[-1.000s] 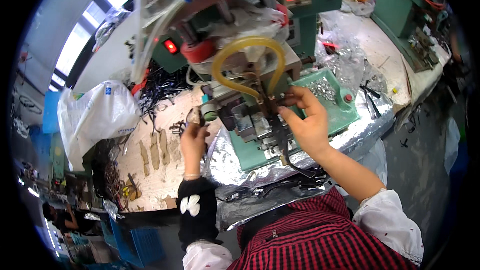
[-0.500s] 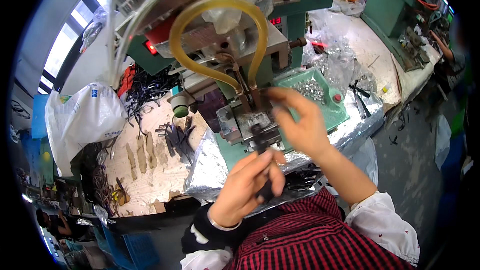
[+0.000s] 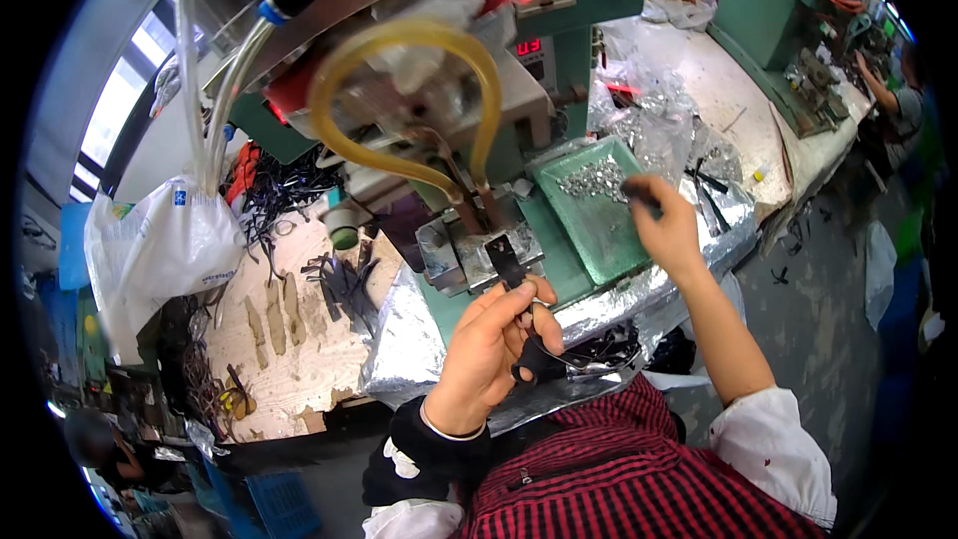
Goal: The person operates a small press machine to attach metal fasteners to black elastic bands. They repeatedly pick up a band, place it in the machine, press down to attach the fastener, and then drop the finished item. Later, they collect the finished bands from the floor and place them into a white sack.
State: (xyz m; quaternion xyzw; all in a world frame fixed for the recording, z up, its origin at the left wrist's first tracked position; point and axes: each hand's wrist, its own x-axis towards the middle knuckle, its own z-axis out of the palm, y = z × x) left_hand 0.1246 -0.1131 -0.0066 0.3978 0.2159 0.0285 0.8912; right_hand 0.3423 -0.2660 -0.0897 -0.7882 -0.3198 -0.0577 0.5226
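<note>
My left hand (image 3: pixel 486 351) is closed on a black strap (image 3: pixel 506 262). The strap's flat end reaches up to the metal block of a green bench press (image 3: pixel 523 238), and its other end dangles below my fingers. Beside a green tray (image 3: pixel 621 262), my right hand (image 3: pixel 667 232) has its fingers bent together at the right rim. The fingertips look dark and slightly blurred, so whatever they pinch cannot be made out. Small shiny metal pieces (image 3: pixel 595 180) are heaped in the far part of the tray. A yellow looped hose (image 3: pixel 489 90) hangs over the press.
Foil (image 3: pixel 404 339) covers the bench's near edge. To the left lie black straps (image 3: pixel 344 284) and a white plastic bag (image 3: pixel 165 250). Clear plastic bags (image 3: pixel 654 125) are behind the tray. Another green machine (image 3: pixel 768 25) stands at the far right, with a person's arm (image 3: pixel 878 87) near it.
My right hand has moved right, from the press to the tray. My left hand still grips the strap, whose flat end now shows at the block. The whole view has shifted slightly.
</note>
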